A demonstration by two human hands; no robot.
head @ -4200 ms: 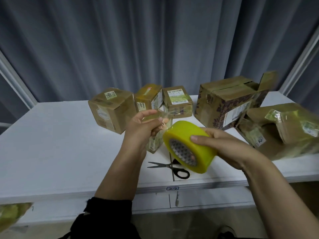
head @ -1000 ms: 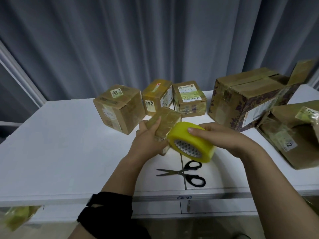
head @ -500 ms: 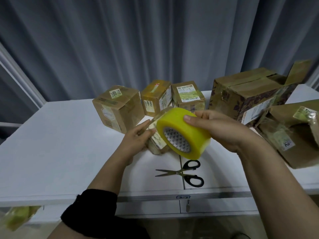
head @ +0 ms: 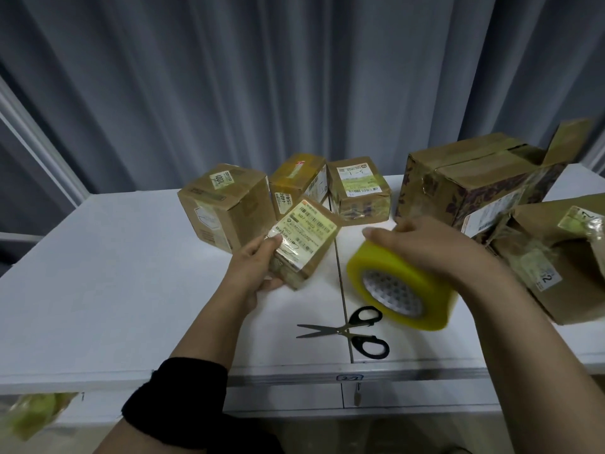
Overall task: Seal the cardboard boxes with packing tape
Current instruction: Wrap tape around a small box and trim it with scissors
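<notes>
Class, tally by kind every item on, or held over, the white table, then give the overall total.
Cardboard boxes: 6 (one held in the left hand)
Tape roll: 1 (held in the right hand)
Scissors: 1
Total: 8

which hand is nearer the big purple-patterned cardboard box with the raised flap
Right. The right hand, gripping the yellow tape roll, is just in front of the big purple-patterned cardboard box; the left hand, holding a small labelled cardboard box, is farther left.
</notes>
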